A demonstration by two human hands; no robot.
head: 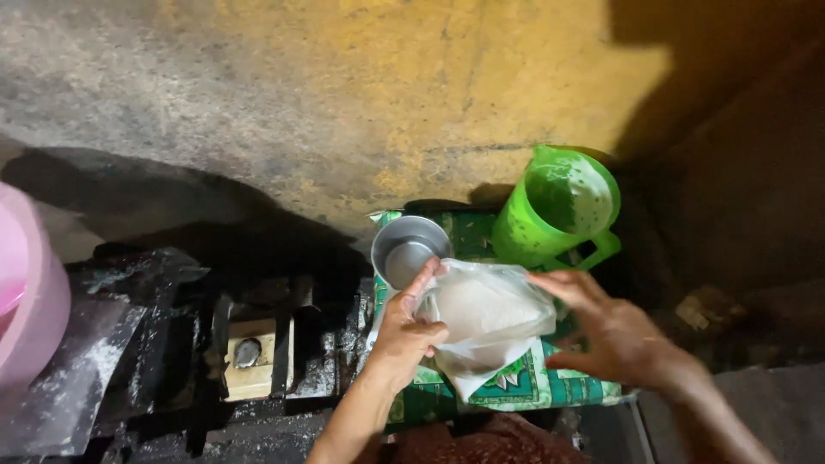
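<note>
Gripping a clear plastic bag (485, 322) mouth-up, left hand (408, 331) clamped on its rim, right hand (606, 331) fingers spread beside it

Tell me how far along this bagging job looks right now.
Done: the clear plastic bag already holds a whitish filling. In hand: the left hand grips the bag's mouth while the right hand touches its other side. Left: the bag's mouth is not yet tied; the small metal bowl and green plastic jug stand behind.
</note>
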